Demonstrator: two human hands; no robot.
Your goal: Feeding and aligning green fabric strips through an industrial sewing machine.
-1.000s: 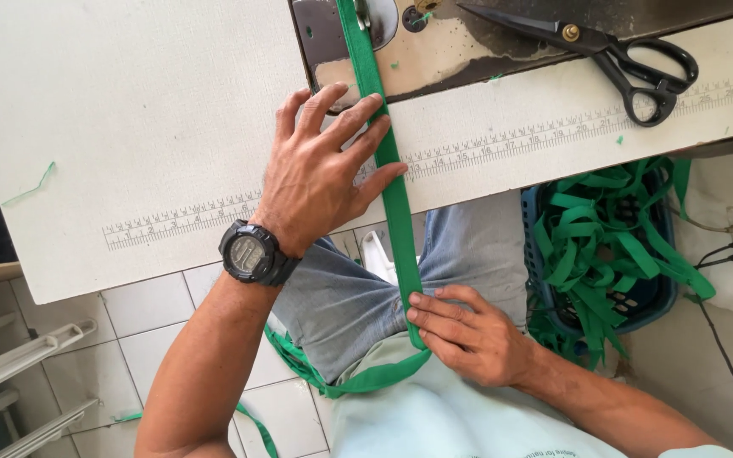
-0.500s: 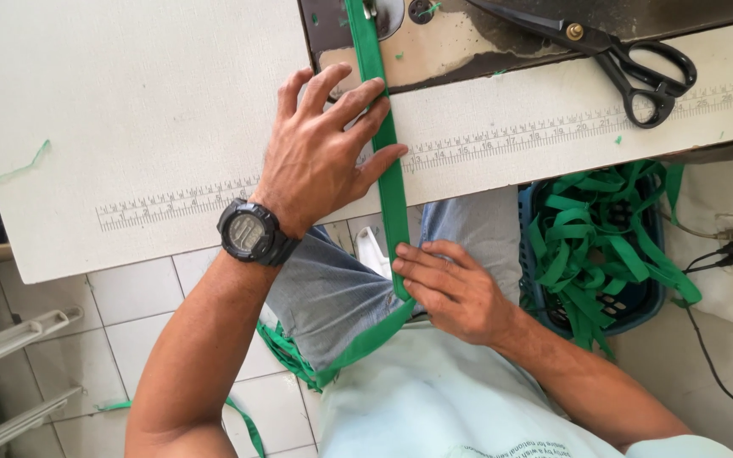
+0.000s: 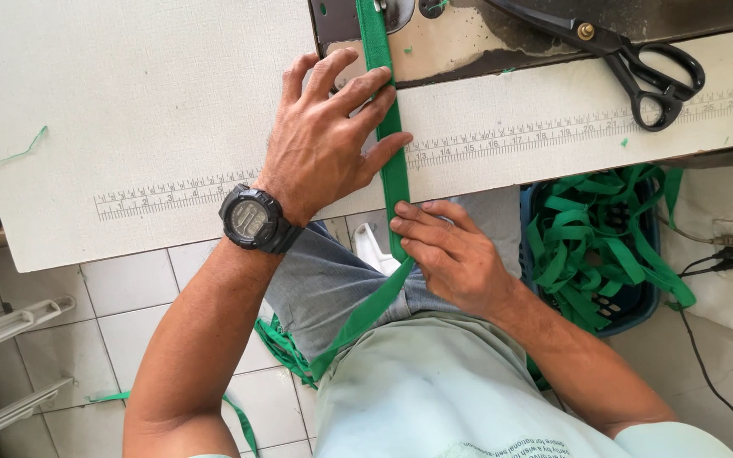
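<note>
The green strap (image 3: 394, 170), running from the top middle of the frame down off the table (image 3: 129, 110), is best kept straight and flat while it is pressed by the spread left hand (image 3: 324, 140) and pinched by the right hand (image 3: 447, 254).

A single head-worn camera looks almost straight down, from close range, over the person's own lap and forearms. The white work surface (image 3: 154, 119) fills the upper half of the frame, its far edge cut off at the top, while the tiled floor (image 3: 120, 297) shows below its near edge. No second view overlaps this one.
</note>
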